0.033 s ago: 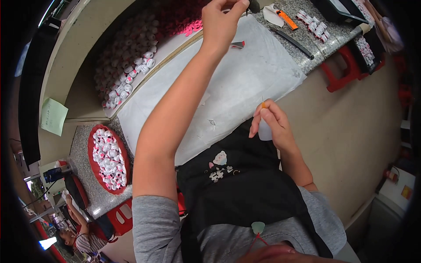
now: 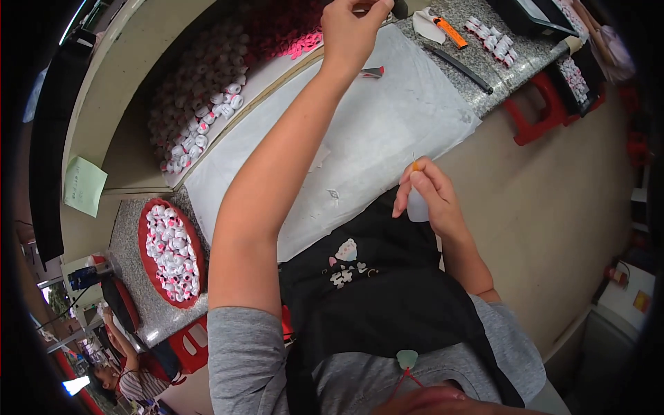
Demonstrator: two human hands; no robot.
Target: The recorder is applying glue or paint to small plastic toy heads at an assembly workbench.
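My right hand [image 2: 432, 196] is closed round a needle-tip squeeze bottle [image 2: 417, 207], whitish and translucent with an orange collar; its thin needle points up and away from me. My left arm stretches across the white sheet [image 2: 408, 97] to its far edge. There my left hand [image 2: 354, 28] has its fingers bent and thumb and forefinger drawn together, partly cut off by the picture's upper edge. What they pinch, if anything, does not show. Right beside the fingertips is a dark rounded object [image 2: 399, 8]. A small red and grey piece [image 2: 373, 72] lies below the wrist.
White-and-pink small parts [image 2: 207, 114] and bright pink pieces [image 2: 301, 45] fill the shelf at far left. A red basket [image 2: 196, 259] of similar parts stands left. At right lie an orange cutter [image 2: 451, 32], a black stick [image 2: 460, 69] and white parts [image 2: 492, 41]. A co-worker [image 2: 128, 377] is lower left.
My left hand and forearm have shifted slightly to the right. My right hand keeps the bottle in the same place.
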